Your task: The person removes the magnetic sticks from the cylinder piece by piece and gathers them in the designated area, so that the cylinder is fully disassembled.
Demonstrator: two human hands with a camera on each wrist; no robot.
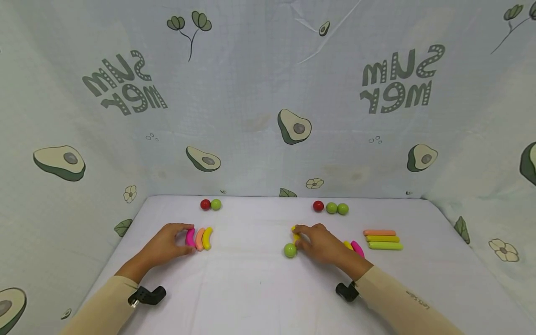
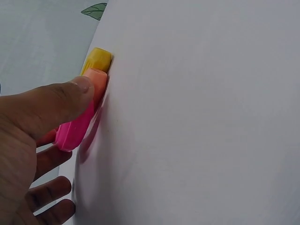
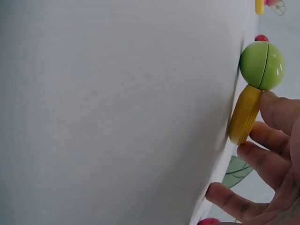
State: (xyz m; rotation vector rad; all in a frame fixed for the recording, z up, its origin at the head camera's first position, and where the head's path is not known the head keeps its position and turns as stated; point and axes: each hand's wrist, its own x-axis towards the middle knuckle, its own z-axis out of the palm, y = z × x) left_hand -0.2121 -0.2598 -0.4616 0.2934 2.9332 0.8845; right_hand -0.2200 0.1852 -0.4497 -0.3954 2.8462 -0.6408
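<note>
My left hand (image 1: pixel 169 246) pinches a pink curved stick (image 1: pixel 190 237) by its two ends, thumb at the near end. Right beside it lie an orange curved stick (image 1: pixel 199 239) and a yellow curved stick (image 1: pixel 207 238); the left wrist view shows the thumb overlapping the edge of the orange curved stick (image 2: pixel 99 85). Over on the right, my right hand (image 1: pixel 321 244) holds another yellow curved stick (image 3: pixel 245 115) between thumb and fingers. A green ball (image 1: pixel 290 250) sits at that stick's near end, close to the thumb. The right hand partly covers this stick in the head view.
Behind the left hand sit a red ball (image 1: pixel 205 204) and a green ball (image 1: pixel 216 204). Farther right are another red ball (image 1: pixel 318 206) and two green balls (image 1: pixel 337 208). A pink curved stick (image 1: pixel 358 249) lies by the right wrist, near straight orange, yellow and green sticks (image 1: pixel 383 239).
</note>
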